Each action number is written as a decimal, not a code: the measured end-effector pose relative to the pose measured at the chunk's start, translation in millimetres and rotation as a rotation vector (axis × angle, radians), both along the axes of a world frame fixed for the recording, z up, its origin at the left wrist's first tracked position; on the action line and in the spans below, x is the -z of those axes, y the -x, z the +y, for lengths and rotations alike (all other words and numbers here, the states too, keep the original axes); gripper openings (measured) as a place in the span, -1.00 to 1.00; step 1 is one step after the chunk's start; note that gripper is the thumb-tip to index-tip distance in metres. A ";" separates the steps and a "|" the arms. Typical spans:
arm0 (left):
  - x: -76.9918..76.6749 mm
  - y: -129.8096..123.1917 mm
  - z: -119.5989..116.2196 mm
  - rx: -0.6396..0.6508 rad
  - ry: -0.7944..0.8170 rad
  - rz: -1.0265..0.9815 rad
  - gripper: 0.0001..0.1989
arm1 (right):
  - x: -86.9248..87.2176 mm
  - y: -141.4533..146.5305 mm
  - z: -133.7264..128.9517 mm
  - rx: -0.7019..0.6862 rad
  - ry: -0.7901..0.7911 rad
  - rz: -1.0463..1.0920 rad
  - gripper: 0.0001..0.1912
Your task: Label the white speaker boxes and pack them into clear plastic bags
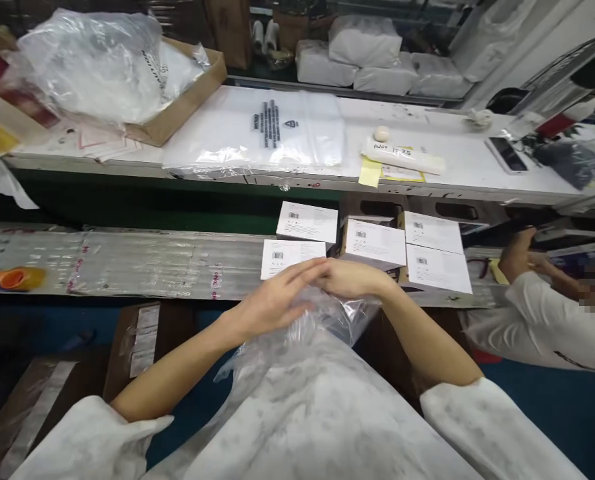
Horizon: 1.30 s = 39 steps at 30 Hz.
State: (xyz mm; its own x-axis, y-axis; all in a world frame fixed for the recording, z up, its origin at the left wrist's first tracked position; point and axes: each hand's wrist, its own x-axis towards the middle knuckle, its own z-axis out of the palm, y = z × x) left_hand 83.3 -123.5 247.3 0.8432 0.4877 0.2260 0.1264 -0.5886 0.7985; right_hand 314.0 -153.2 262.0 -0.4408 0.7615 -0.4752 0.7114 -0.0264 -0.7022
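In front of my body, my left hand [272,300] reaches across with its fingers stretched out, the fingertips meeting my right hand. My right hand [350,277] is bent at the wrist and closed on a clear plastic bag [347,319], its fingertips partly hidden. Crumpled, see-through film of the bag hangs below both hands against my white clothing. Just beyond the hands, a white box [282,253] with a barcode lies on the ledge, partly covered by my left fingers. Another white box [374,241] sits behind my right hand.
More white boxes [434,230] stand at right. On the shelf above lie flat printed plastic bags [297,130], a marked white tube [402,157], a phone [507,155] and a carton [192,87] of film. An orange tape roll [17,278] lies left. A co-worker's sleeve [522,320] is at right.
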 end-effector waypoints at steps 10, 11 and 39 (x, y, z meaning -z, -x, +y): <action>73.5 13.5 36.3 -0.730 1.134 -0.524 -0.72 | 6.0 -41.0 -27.1 0.528 -0.718 0.528 -0.76; 73.8 10.1 39.2 -0.727 1.156 -0.593 -0.69 | 3.1 -39.7 -25.3 0.574 -0.727 0.542 -0.70; 114.0 95.5 35.1 -0.268 1.117 -0.049 -0.48 | 118.5 -58.5 -91.4 0.729 0.179 0.555 -0.28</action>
